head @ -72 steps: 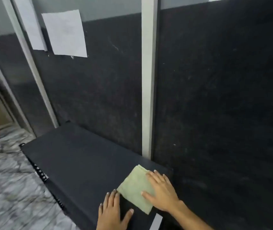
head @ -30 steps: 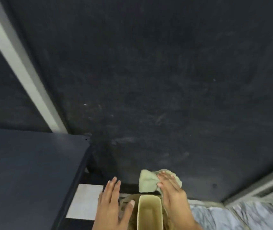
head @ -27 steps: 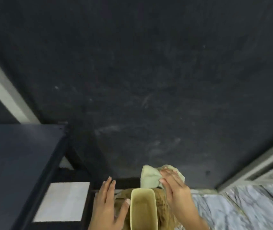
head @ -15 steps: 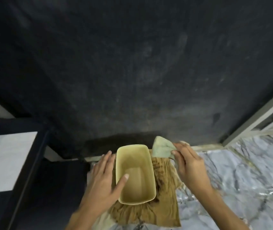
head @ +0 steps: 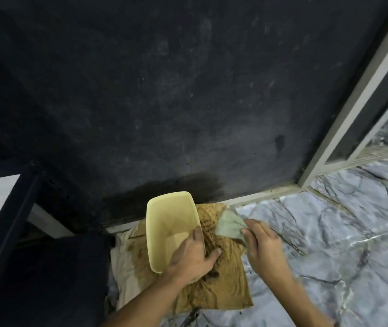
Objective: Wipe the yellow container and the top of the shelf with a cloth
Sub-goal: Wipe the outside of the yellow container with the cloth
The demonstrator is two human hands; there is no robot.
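Observation:
A pale yellow rectangular container (head: 168, 220) stands open-topped on a stained brown rag (head: 214, 286) on the floor, close to the dark wall. My left hand (head: 194, 257) grips its right rim, fingers inside and thumb outside. My right hand (head: 262, 250) holds a small light green cloth (head: 229, 224) just right of the container, apart from it. The dark shelf (head: 6, 208) rises at the left edge, with only its corner frame and a white panel showing.
A dark wall (head: 188, 90) with a wet patch near its foot fills the upper view. A metal door frame (head: 353, 102) runs diagonally at right. Grey marble floor (head: 330, 244) spreads to the right and front.
The view swung from the shelf top down to the floor. My left hand went from resting beside the container to gripping its rim. The cloth came down beside the container.

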